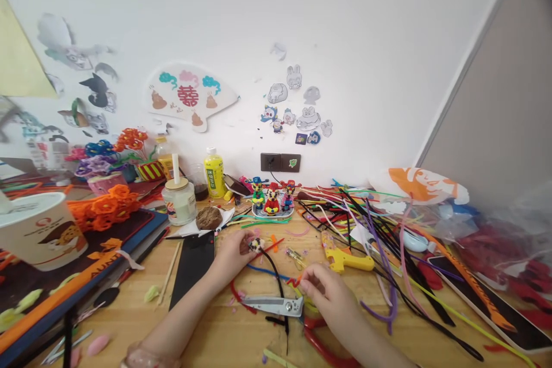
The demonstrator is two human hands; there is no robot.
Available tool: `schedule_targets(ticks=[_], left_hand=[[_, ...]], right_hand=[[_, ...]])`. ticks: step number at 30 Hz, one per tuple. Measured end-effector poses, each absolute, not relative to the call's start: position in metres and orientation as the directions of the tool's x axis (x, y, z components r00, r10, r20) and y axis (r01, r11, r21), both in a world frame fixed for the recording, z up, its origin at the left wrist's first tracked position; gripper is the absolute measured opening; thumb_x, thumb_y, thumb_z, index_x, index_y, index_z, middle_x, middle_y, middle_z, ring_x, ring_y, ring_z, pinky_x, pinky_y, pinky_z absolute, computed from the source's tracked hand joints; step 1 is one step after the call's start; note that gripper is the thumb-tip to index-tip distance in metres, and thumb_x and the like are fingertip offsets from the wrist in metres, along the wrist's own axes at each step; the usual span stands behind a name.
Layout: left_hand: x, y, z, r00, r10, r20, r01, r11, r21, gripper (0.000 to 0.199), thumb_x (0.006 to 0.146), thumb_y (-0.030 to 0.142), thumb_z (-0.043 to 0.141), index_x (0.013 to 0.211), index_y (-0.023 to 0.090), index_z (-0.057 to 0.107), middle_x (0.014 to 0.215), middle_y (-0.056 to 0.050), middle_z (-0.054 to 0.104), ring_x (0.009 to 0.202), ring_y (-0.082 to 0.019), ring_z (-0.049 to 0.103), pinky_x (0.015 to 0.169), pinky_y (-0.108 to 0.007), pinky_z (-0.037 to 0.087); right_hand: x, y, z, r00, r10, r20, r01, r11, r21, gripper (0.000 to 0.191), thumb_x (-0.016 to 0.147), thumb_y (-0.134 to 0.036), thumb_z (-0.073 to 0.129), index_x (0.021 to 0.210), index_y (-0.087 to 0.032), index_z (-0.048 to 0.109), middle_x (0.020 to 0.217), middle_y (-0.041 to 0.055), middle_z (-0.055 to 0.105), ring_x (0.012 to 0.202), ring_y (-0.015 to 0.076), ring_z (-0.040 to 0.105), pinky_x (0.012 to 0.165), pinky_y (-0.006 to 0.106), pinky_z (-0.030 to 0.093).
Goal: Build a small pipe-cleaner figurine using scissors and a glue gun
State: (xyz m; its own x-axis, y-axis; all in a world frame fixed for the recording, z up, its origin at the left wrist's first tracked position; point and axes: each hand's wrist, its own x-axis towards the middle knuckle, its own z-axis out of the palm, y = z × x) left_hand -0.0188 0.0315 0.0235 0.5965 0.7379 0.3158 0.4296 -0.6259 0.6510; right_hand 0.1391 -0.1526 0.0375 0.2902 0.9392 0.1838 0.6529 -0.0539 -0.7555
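Near the middle of the table, my left hand (233, 256) is closed round a small black-and-cream piece (256, 244), perhaps a figure's head; its details are too small to tell. To the right, my right hand (322, 287) pinches a short, curled red pipe cleaner (294, 282). A blue pipe cleaner (269, 272) runs up to that pinch. Below the hands lie scissors (271, 304) with red handles, partly hidden by my right hand. A black pipe cleaner (276, 273) curves down across the scissors' blades. Just beyond my hands stand three colourful little figures (272, 200) on a small tray.
At right lie a yellow glue gun (351, 261), a tangle of pipe cleaners (375, 236) and a phone (487, 299). Behind stand a yellow bottle (214, 172) and a candle jar (179, 201). A paper cup (43, 230) and orange pipe-cleaner flowers (106, 210) are at left.
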Motion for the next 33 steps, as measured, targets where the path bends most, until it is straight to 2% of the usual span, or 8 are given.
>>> schedule_targets(ticks=[4, 10, 12, 14, 20, 24, 28, 33], left_hand=[[-0.019, 0.028, 0.031, 0.607, 0.709, 0.359, 0.35, -0.645, 0.679, 0.021, 0.066, 0.018, 0.059, 0.087, 0.016, 0.056, 0.086, -0.004, 0.056, 0.081, -0.018, 0.057, 0.071, -0.033, 0.049], [-0.021, 0.008, 0.053, 0.648, 0.667, 0.367, 0.159, -0.591, 0.791, 0.03, 0.07, 0.016, 0.054, 0.1, 0.019, 0.053, 0.107, -0.007, 0.053, 0.102, -0.02, 0.05, 0.079, -0.034, 0.047], [-0.018, -0.005, 0.057, 0.7, 0.655, 0.286, 0.055, -0.449, 0.892, 0.038, 0.069, 0.016, 0.055, 0.106, 0.019, 0.047, 0.104, -0.007, 0.055, 0.1, -0.019, 0.051, 0.079, -0.033, 0.046], [-0.013, -0.019, 0.055, 0.782, 0.605, 0.148, 0.026, -0.269, 0.963, 0.049, 0.068, 0.016, 0.057, 0.113, 0.018, 0.038, 0.089, -0.003, 0.058, 0.083, -0.016, 0.056, 0.074, -0.033, 0.047], [-0.002, -0.04, 0.03, 0.903, 0.423, -0.074, 0.074, 0.016, 0.997, 0.058, 0.067, 0.012, 0.057, 0.116, 0.025, 0.029, 0.087, 0.001, 0.052, 0.065, -0.009, 0.055, 0.062, -0.028, 0.049], [-0.001, -0.042, 0.024, 0.934, 0.355, -0.046, 0.075, -0.069, 0.995, 0.051, 0.072, 0.006, 0.047, 0.116, 0.025, 0.03, 0.091, -0.001, 0.054, 0.068, -0.009, 0.054, 0.061, -0.025, 0.048], [0.001, -0.045, 0.025, 0.912, 0.409, 0.028, 0.086, -0.258, 0.962, 0.042, 0.065, 0.0, 0.047, 0.103, 0.018, 0.048, 0.087, -0.002, 0.058, 0.079, -0.013, 0.054, 0.068, -0.027, 0.045], [0.006, -0.05, 0.033, 0.873, 0.488, -0.024, 0.125, -0.175, 0.976, 0.025, 0.066, 0.007, 0.049, 0.088, 0.014, 0.059, 0.083, -0.003, 0.064, 0.076, -0.014, 0.057, 0.069, -0.028, 0.046]], right_hand=[[0.141, -0.152, 0.036, 0.294, 0.931, 0.215, 0.647, -0.028, -0.762, 0.014, 0.081, -0.026, 0.042, 0.074, -0.019, 0.052, 0.072, 0.0005, 0.053, 0.066, 0.0147, 0.05, 0.059, 0.025, 0.038], [0.149, -0.152, 0.043, 0.261, 0.899, 0.352, 0.603, 0.132, -0.787, 0.011, 0.082, -0.022, 0.04, 0.074, -0.019, 0.048, 0.077, 0.0013, 0.052, 0.073, 0.0144, 0.051, 0.065, 0.025, 0.041], [0.152, -0.152, 0.047, 0.235, 0.889, 0.393, 0.596, 0.188, -0.781, 0.011, 0.082, -0.02, 0.04, 0.074, -0.019, 0.048, 0.082, 0.0026, 0.052, 0.08, 0.0148, 0.051, 0.069, 0.025, 0.041], [0.153, -0.152, 0.049, 0.218, 0.889, 0.403, 0.587, 0.211, -0.782, 0.01, 0.082, -0.019, 0.041, 0.075, -0.019, 0.048, 0.089, 0.004, 0.052, 0.086, 0.0154, 0.05, 0.071, 0.025, 0.042], [0.154, -0.151, 0.044, 0.113, 0.927, 0.358, 0.604, 0.222, -0.766, 0.009, 0.081, -0.015, 0.044, 0.074, -0.02, 0.049, 0.098, 0.0035, 0.051, 0.097, 0.0158, 0.047, 0.083, 0.029, 0.037], [0.153, -0.149, 0.04, 0.082, 0.947, 0.31, 0.61, 0.198, -0.767, 0.011, 0.081, -0.013, 0.045, 0.074, -0.019, 0.05, 0.097, 0.0025, 0.052, 0.096, 0.0143, 0.048, 0.084, 0.028, 0.036], [0.153, -0.149, 0.04, 0.055, 0.956, 0.288, 0.627, 0.191, -0.755, 0.01, 0.08, -0.011, 0.046, 0.075, -0.019, 0.049, 0.095, 0.0017, 0.053, 0.093, 0.0138, 0.048, 0.081, 0.025, 0.036], [0.152, -0.15, 0.043, 0.019, 0.972, 0.233, 0.678, 0.158, -0.717, 0.011, 0.084, -0.013, 0.044, 0.076, -0.019, 0.049, 0.08, -0.001, 0.052, 0.077, 0.0123, 0.049, 0.07, 0.022, 0.038]])
